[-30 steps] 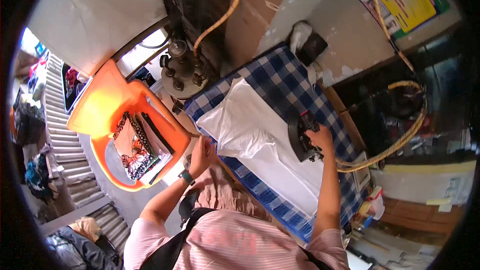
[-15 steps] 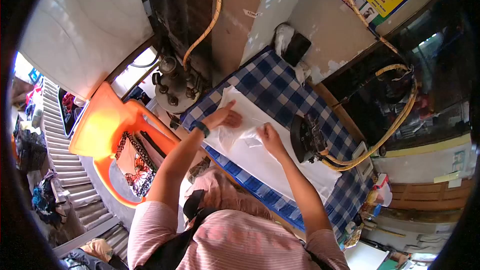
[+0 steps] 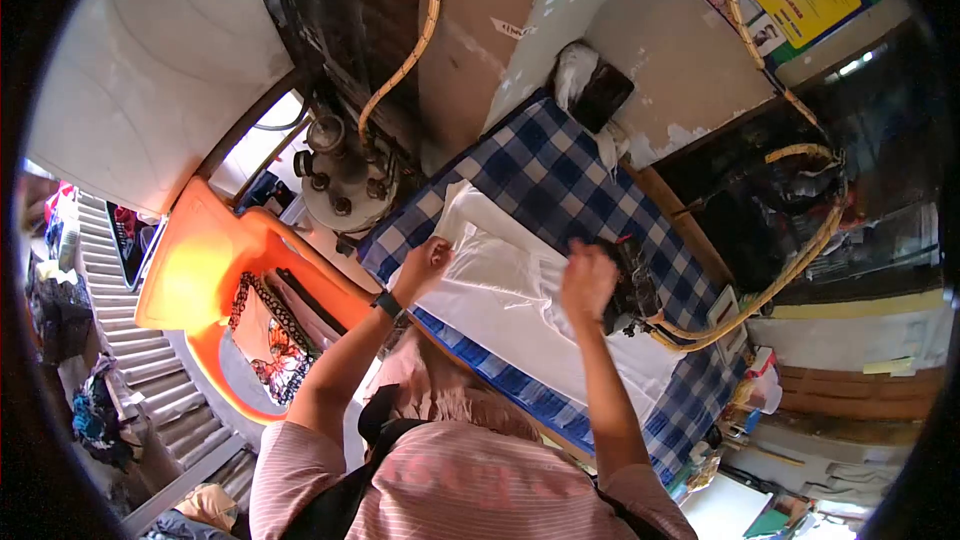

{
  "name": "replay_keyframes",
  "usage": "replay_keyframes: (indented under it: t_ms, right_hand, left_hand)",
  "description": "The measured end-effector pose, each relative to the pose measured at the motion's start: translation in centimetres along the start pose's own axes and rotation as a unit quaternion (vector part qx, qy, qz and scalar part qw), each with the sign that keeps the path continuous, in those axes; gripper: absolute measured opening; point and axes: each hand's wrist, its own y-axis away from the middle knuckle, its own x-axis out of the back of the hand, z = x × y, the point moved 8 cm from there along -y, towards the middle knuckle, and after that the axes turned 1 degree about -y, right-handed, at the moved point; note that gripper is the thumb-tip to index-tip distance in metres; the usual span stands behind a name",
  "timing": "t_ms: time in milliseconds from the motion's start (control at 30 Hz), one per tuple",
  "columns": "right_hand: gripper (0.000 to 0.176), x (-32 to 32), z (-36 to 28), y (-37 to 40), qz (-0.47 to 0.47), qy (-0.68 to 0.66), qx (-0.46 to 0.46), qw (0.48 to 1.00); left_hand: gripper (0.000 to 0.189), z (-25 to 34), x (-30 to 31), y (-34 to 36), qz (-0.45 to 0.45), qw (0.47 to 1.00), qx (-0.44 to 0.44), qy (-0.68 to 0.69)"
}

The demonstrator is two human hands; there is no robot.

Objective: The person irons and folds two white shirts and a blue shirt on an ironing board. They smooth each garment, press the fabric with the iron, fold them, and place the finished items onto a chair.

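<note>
A white cloth lies lengthwise over a blue checked cover, with creases and a folded layer in its middle. My left hand, a dark band on its wrist, is closed on the cloth's near left edge. Over the right part of the cloth is my right hand, smeared by motion, its fingers beside the black iron. Whether it touches the iron I cannot tell. The iron rests at the right on the cloth and cover, joined to a yellowish hose.
An orange chair at the left holds folded patterned garments. Behind it stands a metal boiler with valves and a second hose. A dark block sits at the cover's far corner. Small packets stand at the right end.
My right hand has let go of the cloth and moved right to the iron. My left hand has shifted nearer and closed at the edge. The cloth's raised part now lies flatter.
</note>
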Motion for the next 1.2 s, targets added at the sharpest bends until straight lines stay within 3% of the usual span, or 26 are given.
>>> replay_keyframes:
  t_ms: [33,133,167,200,267,333,367,433,467,567,600,667,700,733,800,867,933,1000,1033,1067,1200]
  right_hand:
    - [0.042,4.7,1.4,-0.3,0.096,0.036,-0.029,0.994]
    - [0.049,9.0,8.9,-1.5,0.057,0.074,-0.092,0.991]
    - [0.053,7.1,11.9,-1.3,-0.063,-0.069,-0.136,0.986]
    - [0.058,4.9,13.2,-0.6,-0.181,-0.210,-0.173,0.945]
    - [0.062,4.2,13.7,-0.8,-0.161,-0.202,-0.127,0.958]
    - [0.048,1.9,14.7,-0.1,-0.218,-0.272,-0.214,0.913]
    - [0.048,1.7,15.0,-0.3,-0.219,-0.270,-0.209,0.914]
    - [0.046,0.5,13.9,1.8,-0.320,-0.459,-0.393,0.730]
    - [0.046,0.2,12.8,1.7,-0.320,-0.459,-0.389,0.732]
    - [0.049,3.1,7.1,0.1,-0.252,-0.332,-0.308,0.855]
    - [0.049,4.3,4.8,-0.5,-0.304,-0.311,-0.280,0.856]
    - [0.052,5.6,-0.3,-1.5,-0.355,-0.393,-0.202,0.824]
    - [0.057,4.2,-2.1,-1.9,-0.316,-0.386,-0.130,0.857]
    - [0.062,4.6,-5.6,-1.4,-0.356,-0.399,-0.184,0.825]
    - [0.067,0.0,-11.2,-1.3,-0.309,-0.308,-0.040,0.899]
    - [0.067,0.1,-15.3,-2.2,-0.275,-0.354,0.011,0.894]
    - [0.063,-1.8,-16.0,-3.2,-0.329,-0.371,-0.075,0.865]
    - [0.059,-3.6,-14.8,-4.2,-0.270,-0.349,-0.109,0.890]
    - [0.050,-1.9,-14.3,-5.4,-0.122,-0.262,-0.030,0.957]
    - [0.050,-4.4,-12.3,-5.0,-0.215,-0.299,-0.125,0.921]
    - [0.047,-2.0,-7.1,-2.8,-0.213,-0.311,-0.173,0.910]
  left_hand:
    - [0.025,0.7,0.8,0.7,0.046,0.997,-0.027,0.046]
    - [0.034,2.3,2.0,1.9,0.016,1.000,0.003,0.002]
    - [0.034,2.1,2.2,2.3,0.017,1.000,0.002,0.003]
    - [0.035,2.1,2.1,2.7,0.006,1.000,-0.016,-0.012]
    - [0.036,2.2,2.2,3.5,0.002,0.999,-0.032,-0.027]
    - [0.036,2.4,2.4,4.1,0.006,1.000,0.004,-0.001]
    - [0.038,2.2,2.4,4.4,0.004,0.999,0.034,-0.007]
    - [0.039,1.8,2.3,5.1,0.033,0.999,0.017,-0.021]
    - [0.039,1.7,2.5,5.4,0.059,0.998,-0.003,-0.036]
    - [0.041,0.7,2.0,5.6,0.057,0.998,-0.001,-0.009]
    - [0.042,0.4,1.8,5.7,0.052,0.998,0.012,-0.025]
    - [0.044,0.9,2.0,6.0,0.036,0.999,0.016,-0.019]
    - [0.044,1.0,2.5,6.1,0.064,0.998,0.021,-0.020]
    - [0.044,1.1,2.9,6.0,0.092,0.995,0.024,-0.020]
    - [0.044,1.7,3.6,6.2,0.109,0.993,0.015,-0.031]
    - [0.045,4.6,6.6,7.0,0.229,0.971,-0.058,-0.027]
    - [0.044,3.1,7.0,7.5,0.229,0.973,-0.019,-0.010]
    - [0.041,2.7,8.3,7.8,0.278,0.960,-0.031,-0.030]
    - [0.040,2.5,8.6,7.8,0.275,0.961,-0.030,-0.021]
    - [0.040,2.4,8.7,7.9,0.274,0.961,-0.030,-0.023]
    - [0.040,1.0,9.8,9.1,0.308,0.950,-0.019,0.042]
